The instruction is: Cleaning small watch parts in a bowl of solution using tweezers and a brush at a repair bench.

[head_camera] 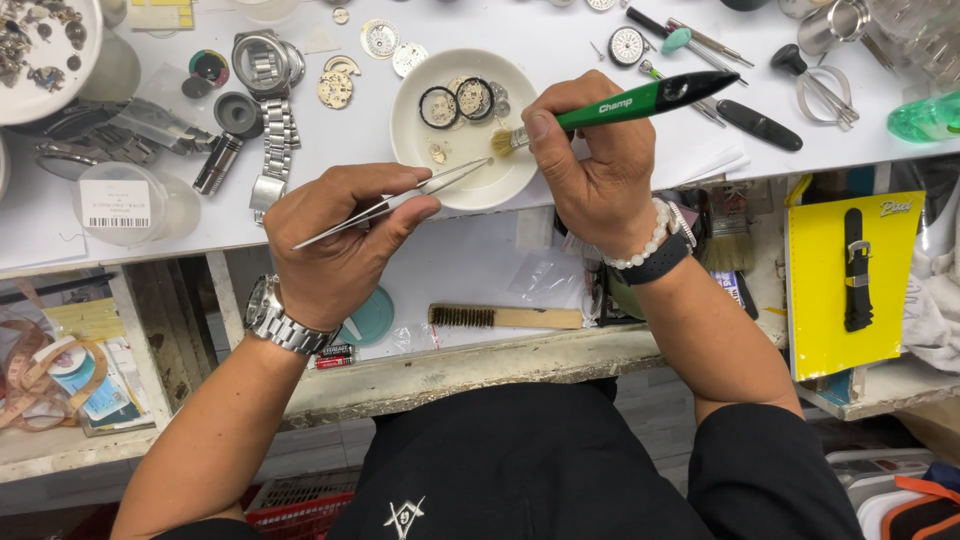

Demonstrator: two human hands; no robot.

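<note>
My left hand pinches a pair of steel tweezers, whose tips reach over the rim of a round white dish. My right hand grips a green-handled brush with pale bristles pointing into the same dish. In the dish lie two black rings, a gold-toned watch movement and small parts. A metal watch sits on my left wrist, a bead bracelet and dark band on my right.
A steel watch with bracelet lies left of the dish, with loose gears and dials nearby. Screwdrivers and tools lie at the right. A wooden brush rests on the lower shelf. A yellow card with a black strap stands right.
</note>
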